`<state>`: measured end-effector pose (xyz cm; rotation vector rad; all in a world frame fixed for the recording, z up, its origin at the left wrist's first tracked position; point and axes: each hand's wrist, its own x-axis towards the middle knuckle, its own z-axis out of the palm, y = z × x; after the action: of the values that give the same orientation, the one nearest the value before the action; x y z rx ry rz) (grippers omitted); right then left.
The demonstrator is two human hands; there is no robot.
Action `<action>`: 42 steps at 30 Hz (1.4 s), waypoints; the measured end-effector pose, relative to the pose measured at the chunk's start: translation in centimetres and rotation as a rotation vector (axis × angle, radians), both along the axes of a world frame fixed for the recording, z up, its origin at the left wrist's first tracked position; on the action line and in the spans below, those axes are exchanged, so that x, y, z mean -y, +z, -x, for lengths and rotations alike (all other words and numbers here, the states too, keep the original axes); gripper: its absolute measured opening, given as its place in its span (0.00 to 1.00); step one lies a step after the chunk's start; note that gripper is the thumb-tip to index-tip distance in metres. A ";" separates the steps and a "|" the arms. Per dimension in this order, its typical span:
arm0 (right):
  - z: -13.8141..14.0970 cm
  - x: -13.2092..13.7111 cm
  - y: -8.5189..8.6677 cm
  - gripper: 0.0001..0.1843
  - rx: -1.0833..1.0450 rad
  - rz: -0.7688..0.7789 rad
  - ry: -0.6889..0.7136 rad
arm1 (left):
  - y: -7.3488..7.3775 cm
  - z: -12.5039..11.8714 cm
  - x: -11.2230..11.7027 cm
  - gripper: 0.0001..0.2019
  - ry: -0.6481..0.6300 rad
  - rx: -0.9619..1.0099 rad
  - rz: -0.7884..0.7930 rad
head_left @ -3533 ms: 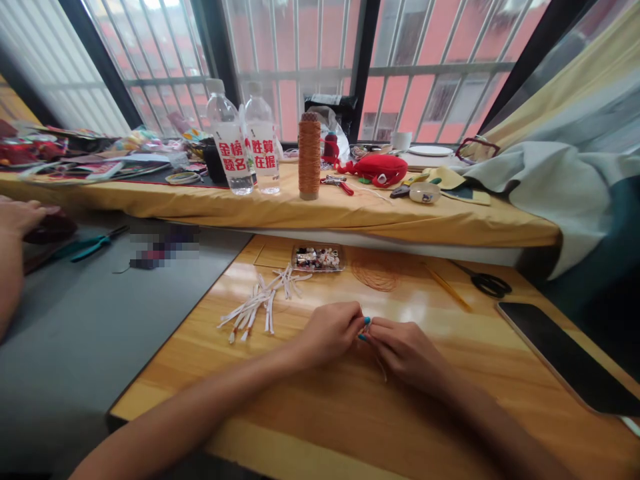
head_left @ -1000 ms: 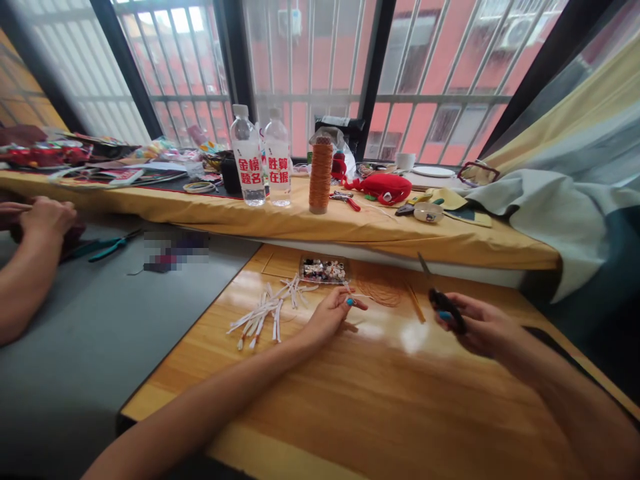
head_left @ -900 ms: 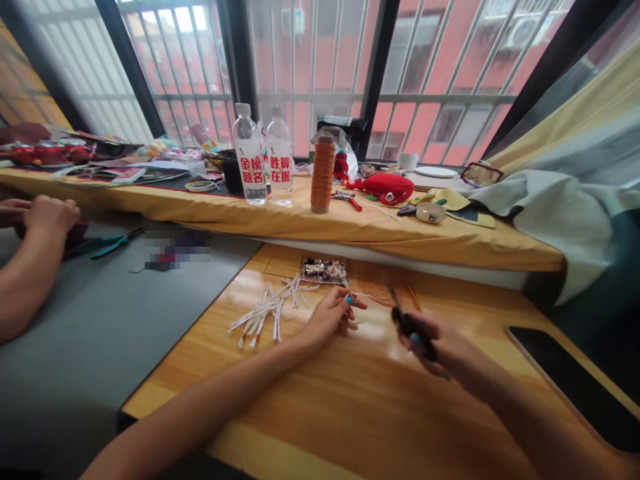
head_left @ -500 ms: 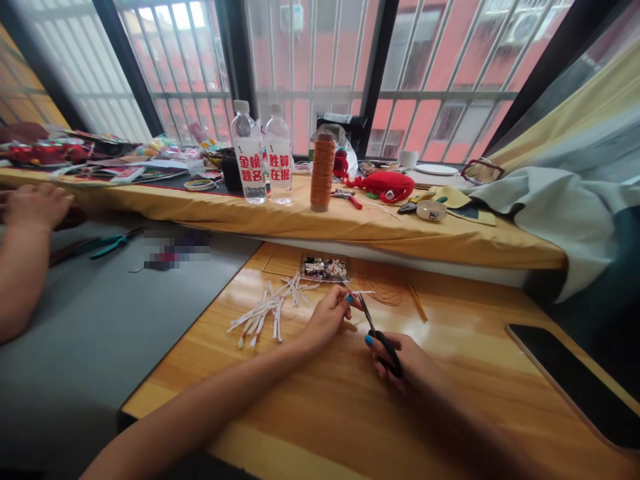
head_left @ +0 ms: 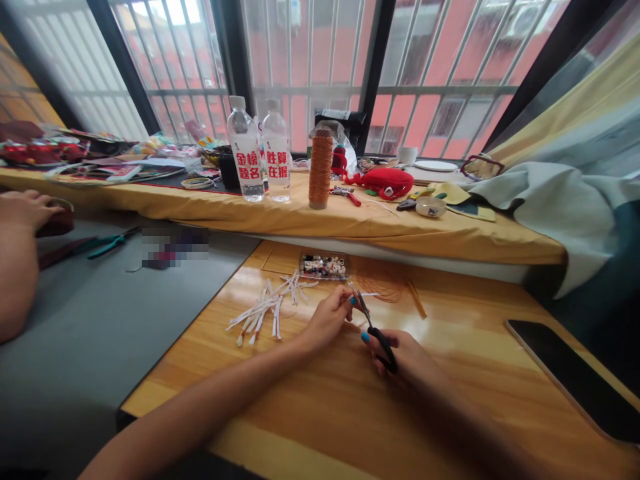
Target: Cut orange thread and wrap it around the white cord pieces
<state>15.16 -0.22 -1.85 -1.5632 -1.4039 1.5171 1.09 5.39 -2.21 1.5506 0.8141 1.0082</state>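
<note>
Head view: take the bead tray (head_left: 320, 277) as datum. The white strip (head_left: 371, 294) lies right of the tray and slightly toward the person, projecting rightward from the left hand (head_left: 331, 315); its long axis runs roughly crosswise. The left fingertips are pinched together and appear to grip its inner end, so this hand is the nearer one. The right hand (head_left: 407, 353), farther from the tray on its near right side, is curled around the handles of the scissors (head_left: 379, 335), whose long axis slants with the tip toward the tray. From where I stand, the blades cross the strip's line just beside the left fingertips; contact cannot be confirmed, nor whether the blades are parted. The strip's inner end is hidden, the right hand's lower fingers are hard to make out, and the right forearm is blurred and cut off.
</note>
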 end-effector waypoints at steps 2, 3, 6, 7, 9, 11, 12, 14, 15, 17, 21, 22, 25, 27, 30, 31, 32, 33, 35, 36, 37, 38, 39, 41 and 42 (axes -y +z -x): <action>-0.2 0.0 -0.2 0.22 0.002 -0.021 0.016 | -0.2 0.0 -0.1 0.10 -0.017 0.017 0.006; -0.2 0.0 -0.3 0.22 0.006 -0.037 0.026 | -0.2 0.0 -0.1 0.10 -0.021 0.020 0.007; -0.4 0.0 -0.3 0.22 0.033 -0.106 0.069 | -0.1 0.0 0.0 0.11 -0.012 0.000 0.013; -0.4 0.0 -0.3 0.22 0.049 -0.133 0.080 | 0.0 0.0 0.1 0.11 -0.008 -0.006 0.019; -0.4 0.1 -0.2 0.23 0.090 -0.173 0.090 | 0.0 0.0 0.1 0.12 -0.010 -0.005 0.032; -0.3 0.2 0.0 0.23 0.125 -0.194 0.078 | 0.0 0.0 0.0 0.12 -0.013 0.006 0.035; -0.3 0.2 0.2 0.24 0.135 -0.198 0.066 | -0.1 0.0 0.0 0.12 -0.014 0.012 0.032; -0.1 0.4 0.6 0.24 0.139 -0.196 0.033 | -0.2 0.0 -0.1 0.12 -0.018 0.019 0.024; 0.0 0.5 0.7 0.24 0.135 -0.193 0.014 | -0.3 0.0 -0.1 0.11 -0.018 0.025 0.021; 0.2 0.6 1.1 0.23 0.116 -0.170 -0.015 | -0.3 0.0 -0.1 0.10 -0.014 0.029 0.017; 0.2 0.6 1.2 0.23 0.079 -0.084 0.025 | 0.2 0.0 0.2 0.08 0.012 0.002 0.038; 0.2 0.6 1.2 0.23 0.073 -0.067 0.043 | 0.3 0.1 0.3 0.08 0.018 -0.010 0.040; 0.2 0.5 1.1 0.23 0.074 -0.043 0.062 | 0.5 0.1 0.4 0.07 0.034 -0.041 0.023; 0.3 0.5 1.1 0.23 0.070 -0.037 0.058 | 0.5 0.1 0.4 0.07 0.039 -0.047 0.007; 0.4 0.5 1.1 0.23 0.044 -0.046 0.028 | 0.3 0.0 0.4 0.07 0.033 -0.069 -0.022; 0.4 0.5 1.1 0.23 0.038 -0.050 0.018 | 0.3 0.0 0.4 0.07 0.030 -0.082 -0.038; 0.4 0.5 1.1 0.22 0.037 -0.048 0.011 | 0.2 -0.1 0.5 0.07 0.030 -0.094 -0.055; 0.4 0.5 1.0 0.22 0.041 -0.044 0.011 | 0.1 -0.1 0.5 0.06 0.030 -0.103 -0.070; 0.3 0.4 0.9 0.22 0.050 -0.041 0.027 | 0.0 -0.1 0.5 0.06 0.035 -0.119 -0.095; 0.2 0.3 0.8 0.22 0.055 -0.046 0.039 | 0.0 -0.1 0.5 0.06 0.039 -0.125 -0.102; 0.2 0.3 0.7 0.23 0.060 -0.053 0.048 | -0.1 -0.1 0.5 0.06 0.043 -0.132 -0.108; 0.1 0.3 0.7 0.23 0.065 -0.061 0.055 | -0.1 -0.1 0.5 0.06 0.047 -0.140 -0.115; 0.1 0.2 0.6 0.23 0.068 -0.070 0.059 | -0.1 -0.1 0.5 0.06 0.050 -0.147 -0.123; 0.1 0.3 0.6 0.24 0.073 -0.086 0.062 | 0.0 0.0 0.5 0.06 0.050 -0.152 -0.129; 0.1 0.3 0.6 0.24 0.075 -0.095 0.058 | 0.1 0.0 0.5 0.06 0.050 -0.149 -0.129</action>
<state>15.04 -0.53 -1.28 -1.5477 -1.5526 1.4168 1.08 4.85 -2.14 1.7391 0.9099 1.0059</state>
